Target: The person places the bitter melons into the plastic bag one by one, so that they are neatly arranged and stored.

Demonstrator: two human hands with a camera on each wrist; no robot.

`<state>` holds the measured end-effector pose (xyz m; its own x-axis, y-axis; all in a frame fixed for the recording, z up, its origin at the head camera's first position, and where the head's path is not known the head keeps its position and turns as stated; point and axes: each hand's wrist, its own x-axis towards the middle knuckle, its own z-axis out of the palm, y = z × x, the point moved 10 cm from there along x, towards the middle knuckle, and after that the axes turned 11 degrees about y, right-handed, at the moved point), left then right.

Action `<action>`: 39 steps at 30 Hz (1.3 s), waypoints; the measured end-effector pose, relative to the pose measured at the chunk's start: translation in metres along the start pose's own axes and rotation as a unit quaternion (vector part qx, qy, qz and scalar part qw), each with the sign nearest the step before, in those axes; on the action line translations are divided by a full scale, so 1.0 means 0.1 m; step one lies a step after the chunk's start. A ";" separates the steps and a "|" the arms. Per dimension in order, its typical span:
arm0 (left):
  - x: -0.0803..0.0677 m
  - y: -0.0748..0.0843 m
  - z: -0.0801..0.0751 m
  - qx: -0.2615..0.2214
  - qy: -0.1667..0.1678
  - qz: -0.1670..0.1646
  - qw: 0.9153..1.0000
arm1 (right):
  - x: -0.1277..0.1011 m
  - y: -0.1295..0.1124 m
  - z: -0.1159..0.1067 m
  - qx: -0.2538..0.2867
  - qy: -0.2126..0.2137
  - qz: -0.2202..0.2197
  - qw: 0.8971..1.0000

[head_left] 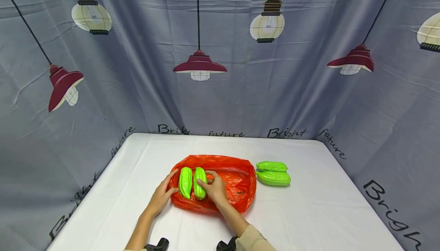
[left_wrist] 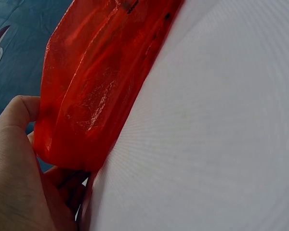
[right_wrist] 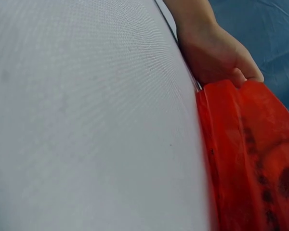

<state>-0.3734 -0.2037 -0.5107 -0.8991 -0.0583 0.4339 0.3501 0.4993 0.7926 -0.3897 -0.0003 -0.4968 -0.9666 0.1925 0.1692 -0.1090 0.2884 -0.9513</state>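
Pinching the right gourd (head_left: 200, 187) between thumb and fingers, your right hand (head_left: 218, 190) sits on that gourd's right side, with the wrist coming in over the bag's near edge. So this gourd lies just left of your palm, its long axis running away from you, leaning slightly, the far end a little to the left. In the right wrist view your fingertips are hidden behind the red plastic.

Your left hand (head_left: 161, 195) holds the bag's left rim, thumb hooked over it; how tightly the other fingers close, you cannot tell from these views. Just right of it, inside the bag, is the left gourd (head_left: 185, 182), almost parallel to the pinched one, with a narrow gap between them. Both lie in the left half of the bag (head_left: 250, 167), whose mouth is spread wide; the right half shows bare red plastic.

Beyond the bag's right rim, the near gourd (head_left: 274, 178) and the far gourd (head_left: 271, 166) lie side by side on the white table (head_left: 309, 216), their long axes crosswise to your inner pair. Your right hand is the nearer to them.
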 end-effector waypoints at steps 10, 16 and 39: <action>-0.02 -0.01 0.01 -0.003 0.002 0.002 1.000 | -0.02 0.00 0.06 -0.044 0.003 -0.015 0.999; -0.02 -0.01 0.02 -0.005 0.002 -0.004 1.000 | -0.05 -0.04 0.07 -0.071 0.017 -0.029 0.997; 0.00 0.03 -0.02 0.009 0.006 0.011 1.000 | -0.02 -0.02 0.13 -0.059 -0.026 -0.026 0.998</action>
<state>-0.3721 -0.2040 -0.5077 -0.8877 -0.0574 0.4568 0.3653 0.5161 0.7747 -0.3906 -0.0129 -0.4985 -0.9716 0.1255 0.2008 -0.1345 0.4057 -0.9041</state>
